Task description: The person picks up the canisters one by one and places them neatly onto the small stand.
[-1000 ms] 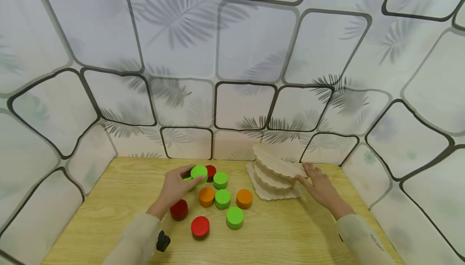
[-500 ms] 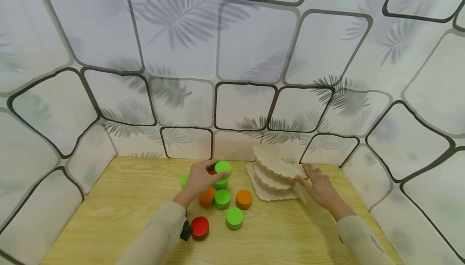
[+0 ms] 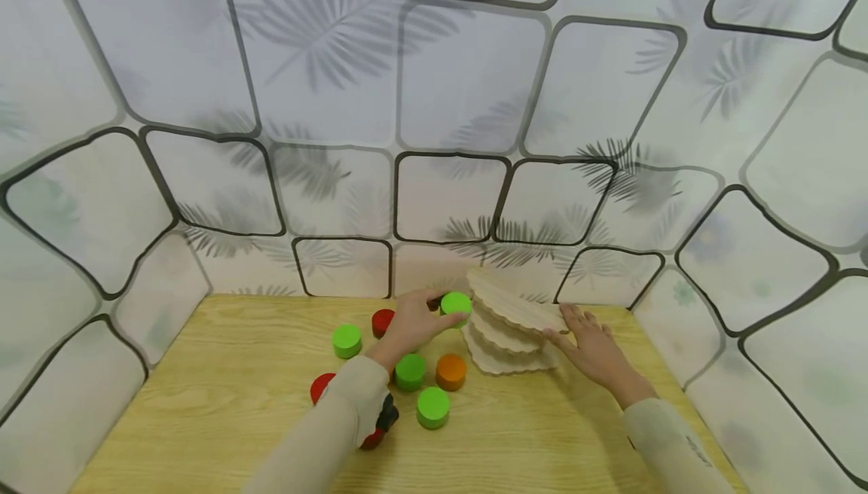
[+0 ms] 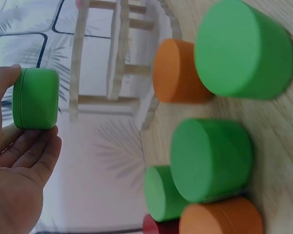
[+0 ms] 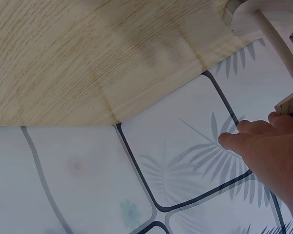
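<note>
In the head view my left hand (image 3: 412,322) pinches a green round block (image 3: 456,307) between thumb and fingers. It is raised beside the left edge of a pale wooden three-tier stand (image 3: 511,307) with scalloped edges. A thin seam runs round the held block in the left wrist view, where the thumb presses one face and the fingers lie along its side. My right hand (image 3: 598,351) touches the right end of the stand's top tier, fingers extended. The right wrist view shows these fingers (image 5: 256,127) at the tier's wooden edge, with a support rod behind.
More round blocks stand on the wooden table (image 3: 203,404): green ones (image 3: 432,407), an orange one (image 3: 450,371) before the stand, and a red one (image 3: 383,322) at the back. My left forearm partly covers others. A patterned cloth wall (image 3: 339,200) rises right behind the table.
My left hand has carried the green block rightward, over the other blocks, to the stand's left side. The right hand has kept its place at the top tier.
</note>
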`<state>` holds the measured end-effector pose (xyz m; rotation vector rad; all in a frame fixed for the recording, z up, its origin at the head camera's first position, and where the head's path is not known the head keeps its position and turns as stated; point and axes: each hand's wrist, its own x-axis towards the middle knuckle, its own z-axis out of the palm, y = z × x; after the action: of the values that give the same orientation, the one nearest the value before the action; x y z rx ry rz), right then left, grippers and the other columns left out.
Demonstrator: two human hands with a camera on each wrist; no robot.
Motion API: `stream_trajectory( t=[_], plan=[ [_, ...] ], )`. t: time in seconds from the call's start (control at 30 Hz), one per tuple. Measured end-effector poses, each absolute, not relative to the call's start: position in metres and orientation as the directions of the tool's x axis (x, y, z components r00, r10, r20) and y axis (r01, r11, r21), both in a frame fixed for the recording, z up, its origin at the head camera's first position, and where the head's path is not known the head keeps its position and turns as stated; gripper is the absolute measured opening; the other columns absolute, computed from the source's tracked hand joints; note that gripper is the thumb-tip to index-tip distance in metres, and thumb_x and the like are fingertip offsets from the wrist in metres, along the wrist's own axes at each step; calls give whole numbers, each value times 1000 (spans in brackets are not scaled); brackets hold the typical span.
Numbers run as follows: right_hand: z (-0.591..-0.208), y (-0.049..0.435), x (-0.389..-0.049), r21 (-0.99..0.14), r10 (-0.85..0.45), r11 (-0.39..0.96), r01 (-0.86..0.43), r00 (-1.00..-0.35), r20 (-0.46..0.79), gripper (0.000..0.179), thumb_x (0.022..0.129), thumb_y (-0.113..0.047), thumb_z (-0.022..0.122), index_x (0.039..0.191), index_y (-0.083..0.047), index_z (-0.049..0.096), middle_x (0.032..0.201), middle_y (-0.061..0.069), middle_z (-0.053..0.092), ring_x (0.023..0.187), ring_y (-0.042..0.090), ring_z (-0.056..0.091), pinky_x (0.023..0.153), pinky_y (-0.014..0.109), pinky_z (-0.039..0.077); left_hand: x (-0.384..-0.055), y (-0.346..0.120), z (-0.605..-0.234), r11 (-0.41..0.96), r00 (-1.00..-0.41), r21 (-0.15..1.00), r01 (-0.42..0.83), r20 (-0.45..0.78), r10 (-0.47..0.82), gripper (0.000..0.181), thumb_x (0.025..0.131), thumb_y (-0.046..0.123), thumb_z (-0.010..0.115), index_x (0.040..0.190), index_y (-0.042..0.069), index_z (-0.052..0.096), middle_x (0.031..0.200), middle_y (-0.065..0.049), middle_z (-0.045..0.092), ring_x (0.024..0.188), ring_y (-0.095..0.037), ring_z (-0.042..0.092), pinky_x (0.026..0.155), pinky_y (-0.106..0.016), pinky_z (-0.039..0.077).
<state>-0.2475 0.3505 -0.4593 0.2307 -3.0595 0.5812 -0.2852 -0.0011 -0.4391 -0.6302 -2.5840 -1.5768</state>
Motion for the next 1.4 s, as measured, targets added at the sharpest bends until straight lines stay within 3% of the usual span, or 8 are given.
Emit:
stream_trajectory(
  t=[0.17,0.33,0.57,0.8,1.1,1.4],
  plan=[
    [-462,352,-250,-348,-143,926,-150,-989,45,85,109,-58,45,167,-2,20,172,30,19,154,62,16,118,82,10,-293,18,-435,380,-902,838,392,270,336,45,93,32,83,130,9,75,116,-9,77,102,-26,67,85,-32,57],
    [-462,353,-250,-351,-142,924,-148,-989,43,85,109,-58,45,167,-2,19,172,30,18,154,62,16,118,82,10,-298,34,-435,384,-895,830,404,272,354,48,92,34,83,130,5,74,101,-9,74,86,-15,57,71,-23,48],
    [-461,353,-249,-347,-142,926,-150,-989,47,85,110,-57,44,167,-1,19,172,30,18,154,62,16,119,82,11,-303,52,-430,410,-885,812,416,258,388,59,94,38,81,140,3,68,100,-8,72,85,-14,56,76,-29,49],
    [-460,354,-249,-329,-145,931,-156,-988,57,85,110,-57,44,167,1,21,171,30,21,153,62,19,118,82,13,-306,71,-426,438,-879,794,421,238,413,62,94,39,81,141,2,66,111,-11,76,86,-11,62,73,-24,53],
    [-459,351,-247,-326,-151,932,-160,-987,54,84,110,-57,44,166,1,22,171,30,22,153,62,20,118,82,14,-312,90,-435,397,-859,797,456,277,431,53,94,32,82,133,-1,71,109,-14,79,77,-7,64,68,-19,55],
    [-456,348,-247,-316,-149,935,-162,-987,65,82,110,-54,46,165,3,24,169,31,26,152,61,24,117,82,17,-319,102,-439,384,-850,809,445,246,466,43,95,33,80,127,5,74,98,-6,77,70,-3,58,63,-19,50]
  ],
)
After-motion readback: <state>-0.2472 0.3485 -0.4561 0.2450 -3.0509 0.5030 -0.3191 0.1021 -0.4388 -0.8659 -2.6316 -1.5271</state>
